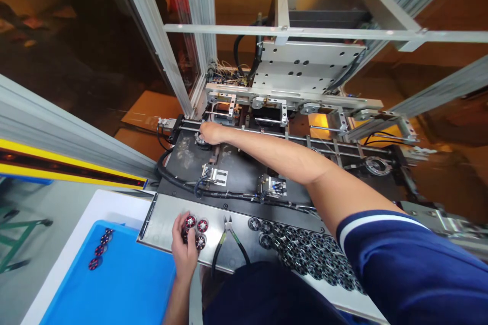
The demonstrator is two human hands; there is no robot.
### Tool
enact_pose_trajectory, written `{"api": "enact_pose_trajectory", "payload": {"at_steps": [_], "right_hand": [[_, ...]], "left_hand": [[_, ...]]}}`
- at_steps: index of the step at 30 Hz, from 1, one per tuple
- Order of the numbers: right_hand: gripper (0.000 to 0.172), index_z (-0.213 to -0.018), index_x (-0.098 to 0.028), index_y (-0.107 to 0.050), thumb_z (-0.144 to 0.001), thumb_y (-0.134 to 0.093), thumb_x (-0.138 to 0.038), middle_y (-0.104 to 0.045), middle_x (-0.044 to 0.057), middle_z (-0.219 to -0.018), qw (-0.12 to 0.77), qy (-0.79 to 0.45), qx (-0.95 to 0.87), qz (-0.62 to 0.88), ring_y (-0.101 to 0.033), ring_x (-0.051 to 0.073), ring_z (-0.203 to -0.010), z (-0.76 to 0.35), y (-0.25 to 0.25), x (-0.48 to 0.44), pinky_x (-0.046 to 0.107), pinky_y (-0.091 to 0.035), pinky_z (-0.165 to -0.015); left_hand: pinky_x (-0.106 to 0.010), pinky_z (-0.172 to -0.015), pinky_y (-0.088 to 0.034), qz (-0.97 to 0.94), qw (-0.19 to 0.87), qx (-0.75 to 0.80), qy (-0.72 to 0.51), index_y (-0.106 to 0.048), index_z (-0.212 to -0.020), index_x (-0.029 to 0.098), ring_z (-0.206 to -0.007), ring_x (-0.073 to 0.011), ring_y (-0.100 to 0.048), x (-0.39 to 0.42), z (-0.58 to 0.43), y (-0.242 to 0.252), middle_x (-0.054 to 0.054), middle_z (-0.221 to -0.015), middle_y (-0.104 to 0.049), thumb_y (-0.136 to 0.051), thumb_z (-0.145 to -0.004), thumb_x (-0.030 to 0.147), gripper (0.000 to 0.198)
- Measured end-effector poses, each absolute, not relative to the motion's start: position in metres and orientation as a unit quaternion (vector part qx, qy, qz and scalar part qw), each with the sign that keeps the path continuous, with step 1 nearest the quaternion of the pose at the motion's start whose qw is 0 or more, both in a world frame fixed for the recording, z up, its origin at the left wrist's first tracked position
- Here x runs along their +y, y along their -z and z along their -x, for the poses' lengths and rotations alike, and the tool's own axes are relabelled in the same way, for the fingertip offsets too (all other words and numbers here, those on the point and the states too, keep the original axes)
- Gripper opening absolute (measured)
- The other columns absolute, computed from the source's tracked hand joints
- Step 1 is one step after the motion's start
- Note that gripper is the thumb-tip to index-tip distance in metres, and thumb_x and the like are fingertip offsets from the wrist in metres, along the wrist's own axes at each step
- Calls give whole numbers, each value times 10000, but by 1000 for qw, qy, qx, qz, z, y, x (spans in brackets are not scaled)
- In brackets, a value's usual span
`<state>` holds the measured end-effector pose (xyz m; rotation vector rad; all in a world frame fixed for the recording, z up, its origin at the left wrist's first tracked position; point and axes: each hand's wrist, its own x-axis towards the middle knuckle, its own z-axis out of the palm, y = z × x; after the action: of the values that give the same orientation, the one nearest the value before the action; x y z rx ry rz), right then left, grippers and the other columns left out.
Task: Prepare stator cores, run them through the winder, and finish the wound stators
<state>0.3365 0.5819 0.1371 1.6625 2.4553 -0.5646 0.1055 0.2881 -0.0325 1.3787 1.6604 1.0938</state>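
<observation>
My right hand [211, 132] reaches far into the machine and rests, fingers closed, on a small round part [200, 138] sitting on the black machine bed [236, 167]. My left hand [183, 250] lies on the steel plate [160, 223] at the machine's front, fingers curled over a cluster of small round red-and-silver wound parts [196, 224]. Black-handled pliers [227, 236] lie just to the right of that hand.
Several dark round ring parts [305, 246] are heaped along the plate to the right. A blue tray [125, 284] at lower left holds three red round parts [101, 249]. Aluminium frame posts [160, 35], cables and a guide rail [324, 139] surround the bed.
</observation>
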Motion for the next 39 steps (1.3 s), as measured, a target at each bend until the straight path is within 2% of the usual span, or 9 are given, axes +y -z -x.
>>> {"api": "enact_pose_trajectory", "payload": {"at_steps": [11,14,16,20,23,29,33,35,39], "right_hand": [[301,-1167,-139,-645,-974,-616,-368,-665,90,-1195,25,161,822,-545,-659,211,-1074,-341,-121,578,436,-563,-940],[256,-1136,-118,-678,-994,-573,-303,-654,120,-1280,0,134,847,-515,-610,234,-1219,-351,-125,568,445,-499,-1055],[278,-1194,-88,-676,-994,-522,-205,-591,163,-1402,-12,115,864,-491,-511,253,-1361,-359,-127,558,422,-425,-1141],[545,-1447,-58,-495,-902,-510,-58,-350,195,-1604,4,93,891,-445,-269,310,-1522,-377,-123,540,489,-340,-1200],[655,-1516,-79,-400,-871,-511,-46,-262,197,-1639,31,80,902,-423,-209,341,-1539,-384,-117,534,567,-308,-1197],[643,-1494,-64,-421,-859,-518,-54,-265,210,-1635,71,47,908,-411,-258,343,-1524,-379,-123,533,561,-325,-1183],[553,-1469,-56,-442,-917,-459,-76,-296,225,-1619,77,38,903,-421,-250,330,-1529,-372,-135,529,565,-296,-1190],[533,-1478,-41,-415,-946,-409,-81,-264,232,-1629,73,37,898,-432,-204,340,-1542,-369,-143,524,586,-259,-1197],[658,-1565,-30,-215,-927,-376,-49,-92,245,-1667,-6,4,890,-456,-66,348,-1564,-372,-167,495,588,-202,-1222]], "left_hand": [[-456,-1093,-471,-537,333,659,-407,-442,-1417,167,-1228,-277,-631,290,-113,21,-166,-1265,-673,-535,-918,541,631],[-450,-1101,-465,-534,328,662,-411,-460,-1407,173,-1237,-271,-628,289,-117,15,-158,-1264,-678,-519,-934,516,587],[-441,-1106,-462,-531,330,659,-418,-460,-1411,182,-1245,-260,-626,287,-120,12,-153,-1294,-667,-505,-949,491,558],[-439,-1070,-488,-528,331,657,-424,-472,-1396,183,-1202,-260,-651,287,-119,16,-155,-1285,-675,-521,-937,502,561],[-432,-1029,-516,-530,330,653,-429,-505,-1357,179,-1169,-268,-666,291,-115,23,-158,-1243,-693,-557,-906,533,576],[-433,-1011,-528,-547,300,643,-445,-539,-1320,167,-1132,-263,-674,294,-121,14,-159,-1190,-703,-522,-928,524,531],[-522,-1173,-366,-571,256,638,-450,-550,-1326,146,-1353,-320,-507,290,-126,-12,-192,-1353,-602,-599,-895,492,556],[-552,-1199,-308,-633,236,604,-423,-578,-1299,148,-1388,-344,-452,285,-136,-25,-189,-1342,-594,-652,-868,461,537],[-509,-1076,-445,-810,269,437,-284,-681,-1168,215,-1144,-302,-599,267,-179,-38,-127,-1105,-678,-611,-908,360,307]]}}
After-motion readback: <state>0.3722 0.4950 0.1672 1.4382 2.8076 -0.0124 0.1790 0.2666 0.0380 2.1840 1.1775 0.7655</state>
